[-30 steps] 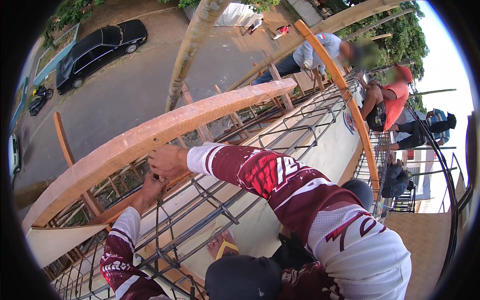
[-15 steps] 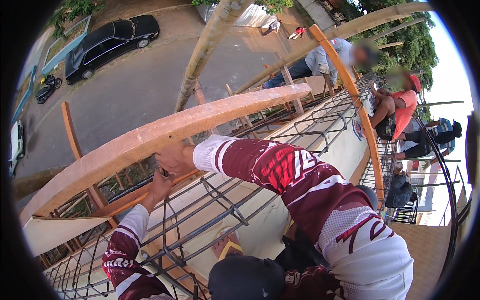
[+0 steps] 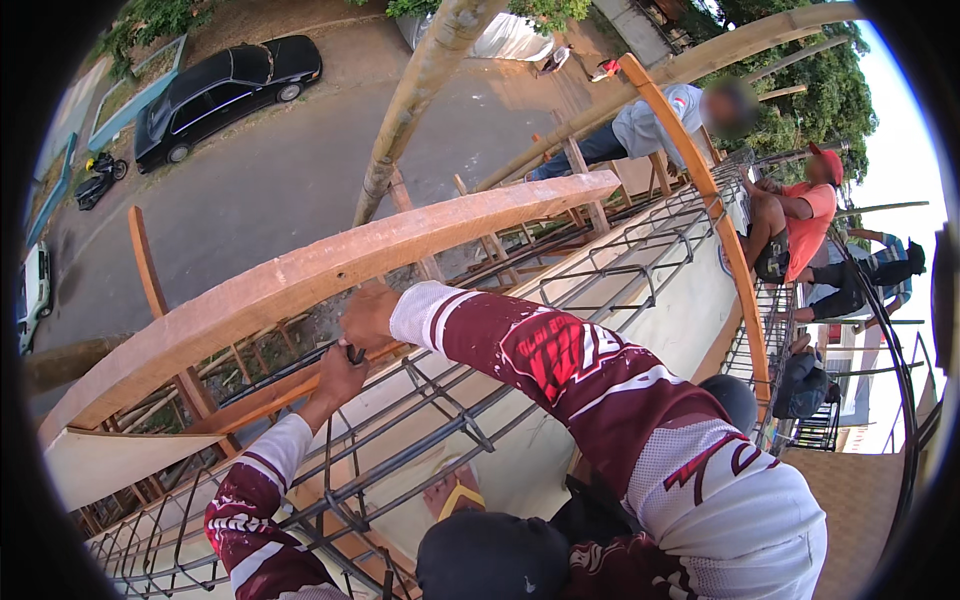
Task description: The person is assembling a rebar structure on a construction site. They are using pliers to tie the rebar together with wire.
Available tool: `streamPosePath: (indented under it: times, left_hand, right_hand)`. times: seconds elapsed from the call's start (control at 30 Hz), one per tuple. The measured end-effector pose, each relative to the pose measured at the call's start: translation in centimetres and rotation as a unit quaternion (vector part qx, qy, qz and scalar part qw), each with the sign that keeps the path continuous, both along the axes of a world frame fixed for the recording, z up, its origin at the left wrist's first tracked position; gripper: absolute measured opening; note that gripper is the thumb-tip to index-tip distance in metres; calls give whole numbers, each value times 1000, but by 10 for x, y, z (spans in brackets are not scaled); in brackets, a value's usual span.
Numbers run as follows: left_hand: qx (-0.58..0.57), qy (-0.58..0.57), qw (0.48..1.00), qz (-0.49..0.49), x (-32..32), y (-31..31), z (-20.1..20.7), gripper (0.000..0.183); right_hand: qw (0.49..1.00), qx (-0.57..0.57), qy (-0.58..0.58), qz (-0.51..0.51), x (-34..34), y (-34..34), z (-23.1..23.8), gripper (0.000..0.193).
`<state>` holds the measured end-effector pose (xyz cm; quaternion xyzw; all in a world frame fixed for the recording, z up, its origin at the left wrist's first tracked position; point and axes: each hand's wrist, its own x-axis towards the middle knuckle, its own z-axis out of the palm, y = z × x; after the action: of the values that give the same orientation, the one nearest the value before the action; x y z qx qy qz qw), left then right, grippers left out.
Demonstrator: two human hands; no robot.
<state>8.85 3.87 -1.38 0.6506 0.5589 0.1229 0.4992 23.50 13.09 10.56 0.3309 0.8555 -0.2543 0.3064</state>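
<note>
My left hand [image 3: 341, 377] is closed at the inner side of the long wooden beam [image 3: 330, 257], and a small dark piece [image 3: 355, 353] shows at its fingertips. What kind of thing this is, I cannot make out. Just above and touching or nearly touching it, my right hand [image 3: 370, 316] is curled, its fingertips hidden. Anything in its grip is out of sight. Both hands are over an orange-brown board [image 3: 262, 402] that runs below the beam. Beside them lies a cage of tied steel bars [image 3: 440, 400], with my right forearm stretched across it.
An upright wooden strip [image 3: 712, 200] crosses the cage on the right. A bamboo pole [image 3: 405, 120] slants up beyond the beam. Co-workers [image 3: 800, 215] sit and lean along the far right. Below are a road [image 3: 300, 150] and a black car [image 3: 225, 95]. My sandalled foot [image 3: 458, 492] is under the bars.
Both my hands have shifted slightly right along the beam, still close together. My right hand has come a little away from the beam's face. The seated co-worker has barely moved.
</note>
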Motion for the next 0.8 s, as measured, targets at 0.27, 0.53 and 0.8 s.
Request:
streamPosePath:
  times: [0.27, 0.53, 0.8]
  left_hand:
    - [-230, -197, 953, 18, -22, 18, -8, 23]
    - [-22, -111, 989, 100, 2, -5, 27, 34]
    - [-217, -142, 966, 18, -28, 22, -6, 19]
  right_hand:
    - [982, 104, 21, 155, -4, -5, -9, 35]
    - [998, 0, -24, 63, -22, 1, 4, 34]
    - [917, 234, 152, 286, -7, 8, -6, 32]
